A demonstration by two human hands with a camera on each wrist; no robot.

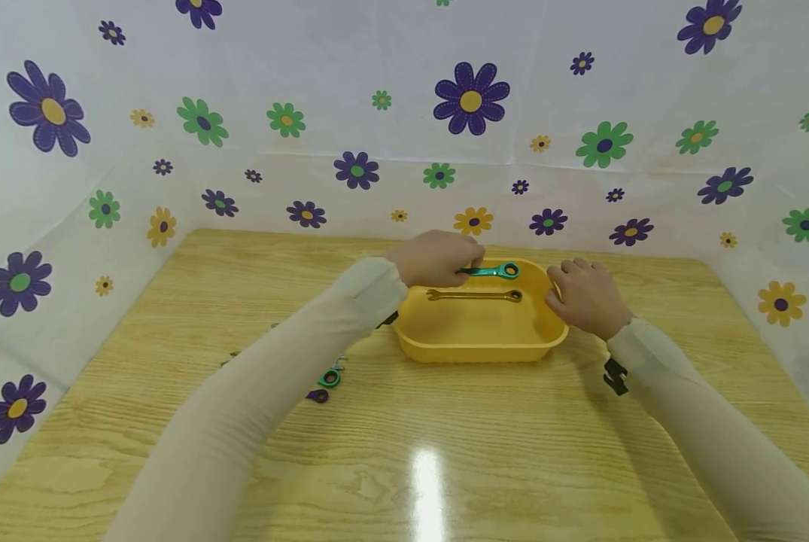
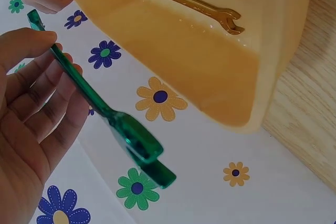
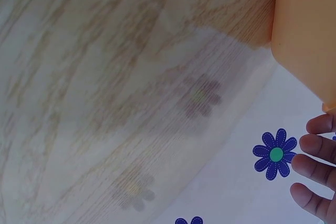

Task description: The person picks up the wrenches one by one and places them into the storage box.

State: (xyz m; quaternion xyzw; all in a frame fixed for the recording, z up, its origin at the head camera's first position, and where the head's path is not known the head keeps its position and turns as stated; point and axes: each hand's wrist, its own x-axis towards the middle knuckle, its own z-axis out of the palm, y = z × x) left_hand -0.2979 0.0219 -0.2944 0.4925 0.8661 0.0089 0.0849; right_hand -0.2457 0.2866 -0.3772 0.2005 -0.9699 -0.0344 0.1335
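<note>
My left hand (image 1: 436,257) is over the back left part of a yellow plastic basin (image 1: 485,352). It pinches a green combination wrench (image 1: 495,271) between thumb and fingers, the ring end pointing right in the head view. Below it, a gold combination wrench (image 1: 475,296) lies on the basin floor; the left wrist view shows its open jaw clearly. At the basin's right rim, my right hand (image 1: 588,297) grips the edge, thumb on the inner side. Several of its fingers (image 3: 315,169) show outside the wall in the right wrist view.
Left of the basin, partly hidden by my left forearm, lie more wrenches, among them a green ring end (image 1: 329,378) and a purple ring end (image 1: 319,395). The wooden table (image 1: 512,452) meets a flower-printed cloth (image 1: 390,68) behind and at both sides.
</note>
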